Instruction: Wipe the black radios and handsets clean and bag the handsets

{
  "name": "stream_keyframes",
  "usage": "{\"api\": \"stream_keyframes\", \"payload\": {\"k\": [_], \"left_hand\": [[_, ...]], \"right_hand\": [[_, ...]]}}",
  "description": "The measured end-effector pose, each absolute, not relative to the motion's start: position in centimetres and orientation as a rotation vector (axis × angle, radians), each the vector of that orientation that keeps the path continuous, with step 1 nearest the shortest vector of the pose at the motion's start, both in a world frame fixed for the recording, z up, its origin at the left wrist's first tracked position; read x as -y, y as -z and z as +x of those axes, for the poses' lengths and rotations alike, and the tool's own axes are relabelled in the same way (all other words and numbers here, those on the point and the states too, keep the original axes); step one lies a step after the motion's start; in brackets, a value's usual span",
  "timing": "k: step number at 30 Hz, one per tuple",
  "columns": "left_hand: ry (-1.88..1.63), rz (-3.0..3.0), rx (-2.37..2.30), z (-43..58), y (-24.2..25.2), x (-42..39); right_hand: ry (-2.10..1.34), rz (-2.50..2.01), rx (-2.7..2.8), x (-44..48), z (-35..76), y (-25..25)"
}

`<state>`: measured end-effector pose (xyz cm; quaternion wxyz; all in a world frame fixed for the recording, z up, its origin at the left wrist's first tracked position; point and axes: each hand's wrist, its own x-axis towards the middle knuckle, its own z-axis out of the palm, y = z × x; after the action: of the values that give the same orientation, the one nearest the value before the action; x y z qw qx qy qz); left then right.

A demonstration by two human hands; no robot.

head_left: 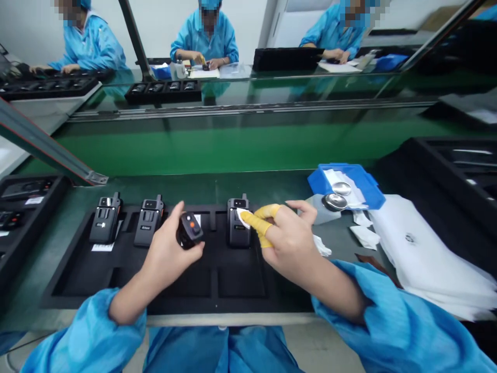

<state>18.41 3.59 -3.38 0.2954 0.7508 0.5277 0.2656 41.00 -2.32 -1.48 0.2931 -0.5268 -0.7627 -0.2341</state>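
Note:
My left hand (166, 248) is wrapped round a black two-way radio (191, 228), its end with an orange button tilted up toward me. My right hand (287, 233), with yellow finger cots on some fingers, pinches a small white wipe (244, 217). The wipe is in front of the upper part of another radio (239, 235) in the black foam tray (128, 287); whether they touch I cannot tell. Farther left in that tray lie a radio with a label (146, 227) and one more radio (104, 223).
A blue bin (316, 181) with white wipes and a bottle with a metal top (334, 202) stand at right. Beside them lies a stack of white bags (423, 248). Foam trays flank both sides. A green partition (202, 147) runs behind; co-workers in blue sit beyond.

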Motion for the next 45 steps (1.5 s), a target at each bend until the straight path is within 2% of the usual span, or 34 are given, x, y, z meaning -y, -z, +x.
{"api": "stream_keyframes", "payload": {"k": [8, 16, 23, 35, 45], "left_hand": [[-0.870, 2.017, -1.260, 17.7, 4.0, -1.2], [-0.861, 2.074, -1.204, 17.5, 4.2, -1.4], [-0.881, 2.106, -1.217, 18.1, 4.0, -1.3], [-0.881, 2.161, -1.166, 17.6, 4.1, -1.3], [-0.880, 2.156, -1.249, 17.6, 3.9, -1.3]], "right_hand": [[0.425, -1.196, 2.107, 0.8, 36.2, 1.9], [0.487, -1.014, 2.248, 0.7, 34.9, 1.8], [0.562, -1.109, 2.181, 0.8, 36.0, 1.7], [0.342, -0.965, 2.295, 0.4, 35.9, 1.7], [0.503, -1.177, 2.100, 0.2, 36.8, 2.5]]}}
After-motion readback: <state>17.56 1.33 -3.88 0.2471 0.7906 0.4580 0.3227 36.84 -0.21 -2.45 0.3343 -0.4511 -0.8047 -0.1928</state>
